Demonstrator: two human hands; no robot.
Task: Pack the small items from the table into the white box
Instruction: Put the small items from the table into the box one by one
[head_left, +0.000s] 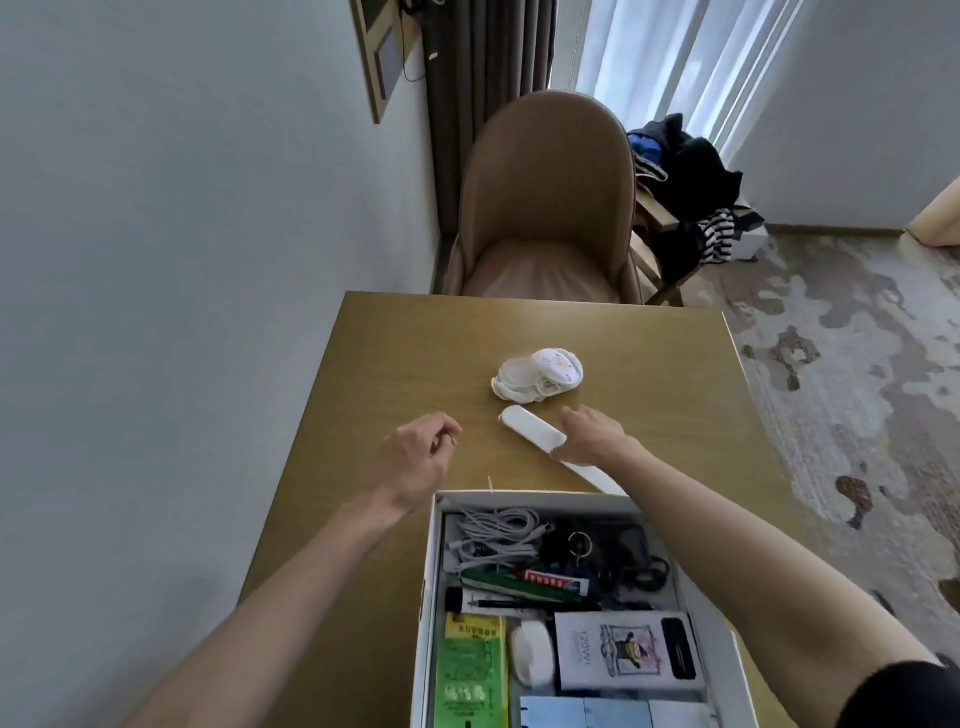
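The white box (430, 582) stands open at the table's near edge, filled with several items: a white cable, a tube, pens, a green packet, a white pod and a printed card. A long white case (524, 423) lies slantwise on the table just beyond the box. My right hand (592, 436) lies across its middle, fingers on the far side and thumb on the near side. Farther back sits a small white bundle of round cloth pieces (537, 374). My left hand (421, 452) hovers left of the case with fingers curled in and nothing visible in them.
The wooden table (395, 358) stands against the wall on the left. A tan chair (545, 208) faces its far edge. A thin pale stick (489, 483) lies by the box's far left corner. Dark clothes are piled on a stand at the back right.
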